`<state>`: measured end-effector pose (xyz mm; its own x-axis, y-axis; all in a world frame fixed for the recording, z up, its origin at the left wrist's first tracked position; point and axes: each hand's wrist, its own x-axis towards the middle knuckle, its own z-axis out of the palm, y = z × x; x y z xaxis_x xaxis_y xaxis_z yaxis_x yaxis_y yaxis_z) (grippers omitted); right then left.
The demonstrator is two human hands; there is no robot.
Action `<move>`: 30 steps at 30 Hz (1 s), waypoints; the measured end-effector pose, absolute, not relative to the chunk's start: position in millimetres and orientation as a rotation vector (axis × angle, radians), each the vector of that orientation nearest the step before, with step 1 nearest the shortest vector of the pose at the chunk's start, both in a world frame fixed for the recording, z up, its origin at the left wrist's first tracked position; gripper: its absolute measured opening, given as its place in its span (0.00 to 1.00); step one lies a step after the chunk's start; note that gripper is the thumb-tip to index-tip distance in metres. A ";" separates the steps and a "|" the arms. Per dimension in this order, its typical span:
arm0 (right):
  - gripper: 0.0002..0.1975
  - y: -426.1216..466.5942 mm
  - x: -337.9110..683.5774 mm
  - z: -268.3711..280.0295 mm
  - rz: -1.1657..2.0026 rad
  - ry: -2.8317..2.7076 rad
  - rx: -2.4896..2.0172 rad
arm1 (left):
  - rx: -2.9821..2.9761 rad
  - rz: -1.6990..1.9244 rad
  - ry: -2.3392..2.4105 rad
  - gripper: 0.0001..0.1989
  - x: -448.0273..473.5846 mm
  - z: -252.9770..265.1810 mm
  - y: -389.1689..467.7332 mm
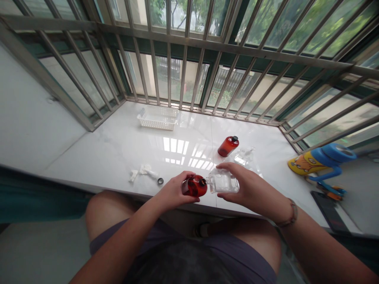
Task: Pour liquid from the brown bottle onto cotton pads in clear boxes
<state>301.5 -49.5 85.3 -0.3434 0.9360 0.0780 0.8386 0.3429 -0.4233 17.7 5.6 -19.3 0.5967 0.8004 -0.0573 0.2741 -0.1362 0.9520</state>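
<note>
Open red bottle (196, 188) sits in curled left hand (175, 190) above white ledge's (97, 157) near edge; right hand (251, 184), thumb and fingers spread around clear bottle (224, 181), holds it sideways, neck at red bottle's mouth. Beyond: black-capped bottle (228, 146), clear wrapping (245, 156). Leftward, near edge: black ring (160, 181), crumpled tissue (145, 170). Basket (156, 124) near far-left corner; flask (310, 162) toward right edge.

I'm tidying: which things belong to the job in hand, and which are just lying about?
Seemingly in the job:
red bottle, left hand
clear bottle, right hand
black cap or ring, perhaps
capped red bottle, perhaps

Seemingly lying about:
white basket
yellow flask
white scraps
</note>
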 end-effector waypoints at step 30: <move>0.34 -49.1 298.4 90.8 0.465 -2.349 -1.564 | 1.715 0.552 0.908 0.40 20.2 -15.9 4.2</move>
<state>298.4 -49.1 90.8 -0.3744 0.9257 0.0542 0.8351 0.3620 -0.4142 20.2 4.2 -15.9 0.6026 0.7947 -0.0728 0.3012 -0.1420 0.9429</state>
